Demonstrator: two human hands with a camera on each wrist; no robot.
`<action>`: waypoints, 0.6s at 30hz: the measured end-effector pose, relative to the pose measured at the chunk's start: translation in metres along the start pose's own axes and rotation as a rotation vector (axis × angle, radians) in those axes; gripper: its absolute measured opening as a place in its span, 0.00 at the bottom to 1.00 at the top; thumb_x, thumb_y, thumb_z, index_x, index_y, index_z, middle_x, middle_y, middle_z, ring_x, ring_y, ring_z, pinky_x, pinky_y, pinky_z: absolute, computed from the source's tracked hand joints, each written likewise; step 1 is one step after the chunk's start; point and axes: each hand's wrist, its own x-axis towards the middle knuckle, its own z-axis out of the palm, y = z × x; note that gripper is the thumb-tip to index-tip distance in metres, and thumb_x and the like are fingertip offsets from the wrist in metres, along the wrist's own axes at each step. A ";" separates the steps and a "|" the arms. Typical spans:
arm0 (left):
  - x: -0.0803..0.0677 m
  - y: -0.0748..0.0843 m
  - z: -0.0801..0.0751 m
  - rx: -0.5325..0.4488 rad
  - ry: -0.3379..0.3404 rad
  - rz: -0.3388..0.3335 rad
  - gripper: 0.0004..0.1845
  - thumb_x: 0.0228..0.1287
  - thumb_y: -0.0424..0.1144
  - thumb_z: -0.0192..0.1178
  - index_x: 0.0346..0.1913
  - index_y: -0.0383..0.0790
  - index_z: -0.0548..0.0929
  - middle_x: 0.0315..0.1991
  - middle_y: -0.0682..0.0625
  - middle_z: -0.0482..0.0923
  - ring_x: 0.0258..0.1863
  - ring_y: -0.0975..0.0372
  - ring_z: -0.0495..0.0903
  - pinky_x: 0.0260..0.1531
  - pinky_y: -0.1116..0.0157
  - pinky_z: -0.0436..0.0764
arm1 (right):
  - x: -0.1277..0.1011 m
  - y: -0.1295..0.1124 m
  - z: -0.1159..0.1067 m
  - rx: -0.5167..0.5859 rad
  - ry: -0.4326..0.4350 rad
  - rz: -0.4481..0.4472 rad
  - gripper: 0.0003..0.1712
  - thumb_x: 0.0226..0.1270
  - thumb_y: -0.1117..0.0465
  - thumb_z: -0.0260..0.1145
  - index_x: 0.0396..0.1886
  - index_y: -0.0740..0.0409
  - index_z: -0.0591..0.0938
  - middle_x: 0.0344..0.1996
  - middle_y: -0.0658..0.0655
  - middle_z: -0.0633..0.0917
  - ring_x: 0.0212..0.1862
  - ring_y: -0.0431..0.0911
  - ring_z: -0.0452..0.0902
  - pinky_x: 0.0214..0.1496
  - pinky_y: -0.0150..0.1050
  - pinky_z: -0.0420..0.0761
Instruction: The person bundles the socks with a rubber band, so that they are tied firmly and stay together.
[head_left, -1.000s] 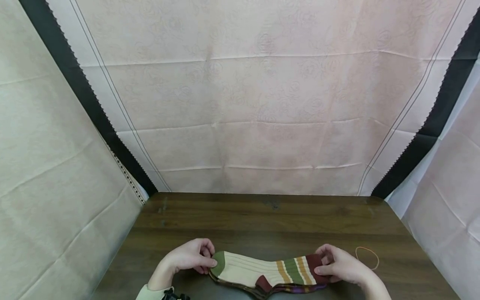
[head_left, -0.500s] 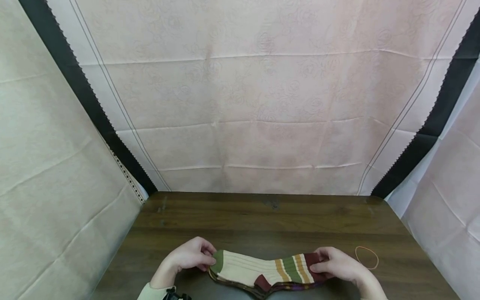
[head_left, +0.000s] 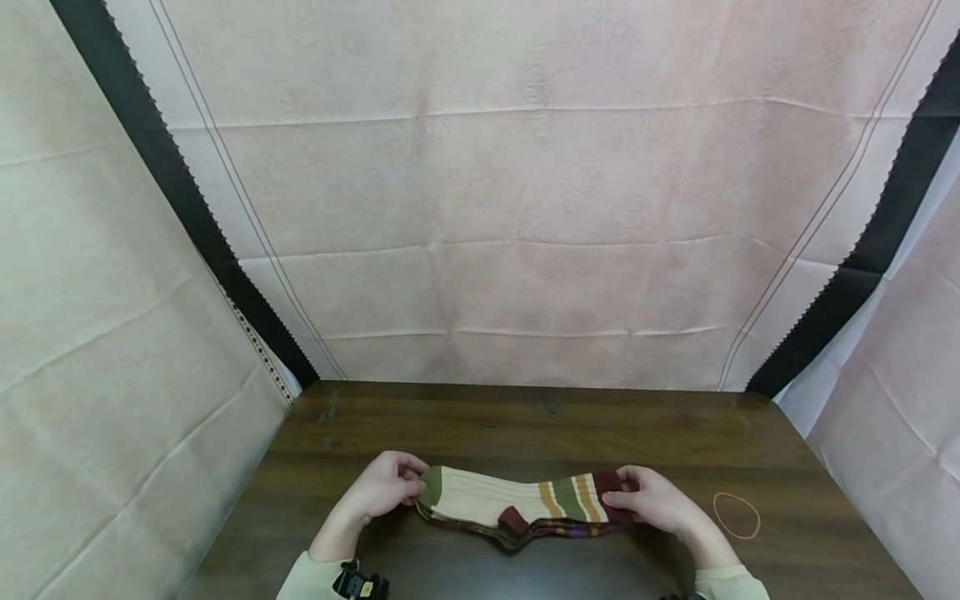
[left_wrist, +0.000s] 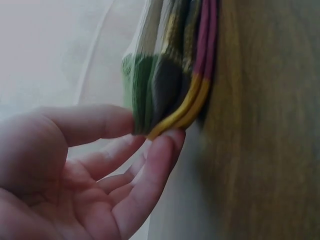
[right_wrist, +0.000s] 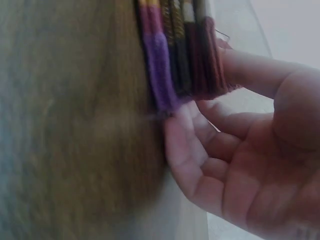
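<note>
Ok, head cam: sock stack [head_left: 517,510] sits on table [head_left: 540,433] near front edge, left hand [head_left: 382,490] pinching toe end, right hand [head_left: 651,502] pinching cuff end; rubber band [head_left: 737,514] lies loose to the right, apart.
L wrist: thumb + fingers [left_wrist: 160,155] clamp aligned toes.
R wrist: same at cuffs [right_wrist: 180,55].
Looks stacked and squared; banding not done.

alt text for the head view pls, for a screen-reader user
A person's left hand and right hand grip opposite ends of a stack of striped socks lying on a dark wooden table. A rubber band lies on the table to the right; pale cloth backdrops surround it.
</note>
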 end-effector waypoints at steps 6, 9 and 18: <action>0.004 0.002 0.003 0.084 0.092 0.027 0.14 0.62 0.28 0.65 0.50 0.29 0.81 0.33 0.45 0.79 0.30 0.56 0.80 0.30 0.57 0.83 | 0.001 -0.002 0.001 -0.069 0.073 0.018 0.39 0.63 0.53 0.73 0.62 0.77 0.70 0.49 0.65 0.81 0.49 0.54 0.80 0.39 0.48 0.85; 0.004 0.015 0.008 0.205 0.190 0.089 0.16 0.62 0.29 0.65 0.53 0.34 0.81 0.39 0.44 0.79 0.37 0.54 0.79 0.36 0.56 0.80 | -0.004 0.000 -0.005 -0.102 0.070 -0.030 0.36 0.66 0.51 0.70 0.62 0.73 0.73 0.47 0.62 0.83 0.46 0.52 0.81 0.37 0.44 0.84; 0.007 0.092 0.089 0.387 0.172 0.599 0.20 0.57 0.37 0.73 0.53 0.45 0.82 0.51 0.54 0.80 0.53 0.60 0.79 0.54 0.60 0.78 | -0.038 0.024 -0.055 -0.352 0.254 -0.139 0.24 0.67 0.47 0.70 0.54 0.57 0.83 0.42 0.50 0.86 0.43 0.42 0.82 0.40 0.34 0.80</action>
